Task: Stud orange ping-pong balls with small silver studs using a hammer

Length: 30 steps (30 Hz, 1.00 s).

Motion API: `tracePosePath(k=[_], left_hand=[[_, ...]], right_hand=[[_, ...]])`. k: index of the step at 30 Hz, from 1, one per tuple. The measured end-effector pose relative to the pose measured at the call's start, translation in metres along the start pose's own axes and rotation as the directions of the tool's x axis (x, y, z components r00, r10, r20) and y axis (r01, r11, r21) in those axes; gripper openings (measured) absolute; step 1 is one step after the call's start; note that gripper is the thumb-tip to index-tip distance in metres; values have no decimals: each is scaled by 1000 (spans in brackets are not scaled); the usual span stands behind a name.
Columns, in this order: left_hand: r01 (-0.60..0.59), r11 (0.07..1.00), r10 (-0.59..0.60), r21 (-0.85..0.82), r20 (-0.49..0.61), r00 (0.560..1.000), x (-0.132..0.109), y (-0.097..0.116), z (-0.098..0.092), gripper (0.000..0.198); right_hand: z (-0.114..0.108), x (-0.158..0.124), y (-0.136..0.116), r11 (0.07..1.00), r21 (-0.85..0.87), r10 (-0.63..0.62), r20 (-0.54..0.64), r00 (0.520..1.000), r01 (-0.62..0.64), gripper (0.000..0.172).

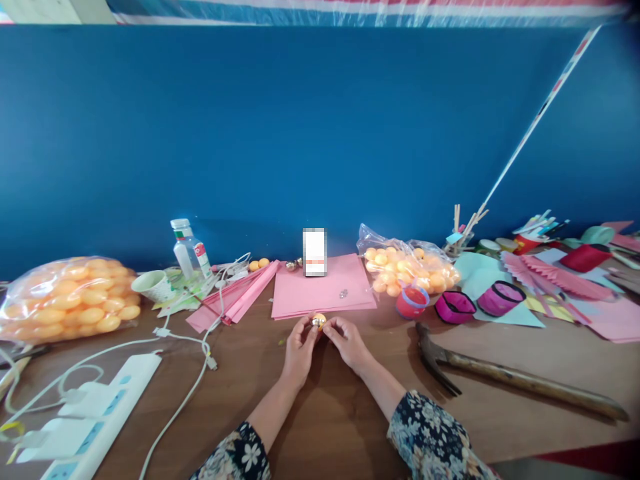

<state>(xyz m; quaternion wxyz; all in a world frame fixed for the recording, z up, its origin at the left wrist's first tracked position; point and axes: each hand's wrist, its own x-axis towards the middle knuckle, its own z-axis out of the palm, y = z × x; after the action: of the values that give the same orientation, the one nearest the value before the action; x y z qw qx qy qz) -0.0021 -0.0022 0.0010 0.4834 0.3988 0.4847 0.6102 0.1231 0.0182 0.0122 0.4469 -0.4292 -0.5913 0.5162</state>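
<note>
Between my two hands, just in front of the pink paper, is a small shiny gold bell [318, 321], round like a ball. My left hand [299, 350] pinches it from the left with thumb and fingers. On its other side, my right hand [350, 345] has its fingertips pressed together at the bell's edge; any smaller part between them is too small to make out. The stack of pink paper [320, 300] lies beyond my hands, with some tiny silvery metal pieces [343, 293] on it. More shiny round bells [292, 266] sit at its back left.
A blurred-out white object [315, 253] stands at the back. Bags of orange balls [70, 300] lie left and right [400, 267]. A white power strip [110, 407] with cables is at the left. A hammer [515, 373] lies right, beyond it a red cup [412, 303] and magenta rings [500, 299].
</note>
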Motion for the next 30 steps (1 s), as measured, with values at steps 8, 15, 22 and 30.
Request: tracePosePath(k=[8,15,22,30], left_hand=[[1,1000,-1,-13,19,1000,1,-2,0,40],[4,1000,-4,-23,16,1000,0,-2,-1,40],[10,999,-9,-44,21,1000,0,-1,0,40],[14,999,-12,-45,28,1000,0,-2,0,38]], right_hand=[[0,0,1,1000,-2,-3,0,1000,3,23],[0,0,0,1000,-9,-1,-8,1000,1,23],[0,-1,0,1000,-11,0,-7,1000,0,23],[0,-1,1,1000,-9,-3,-13,1000,2,22]])
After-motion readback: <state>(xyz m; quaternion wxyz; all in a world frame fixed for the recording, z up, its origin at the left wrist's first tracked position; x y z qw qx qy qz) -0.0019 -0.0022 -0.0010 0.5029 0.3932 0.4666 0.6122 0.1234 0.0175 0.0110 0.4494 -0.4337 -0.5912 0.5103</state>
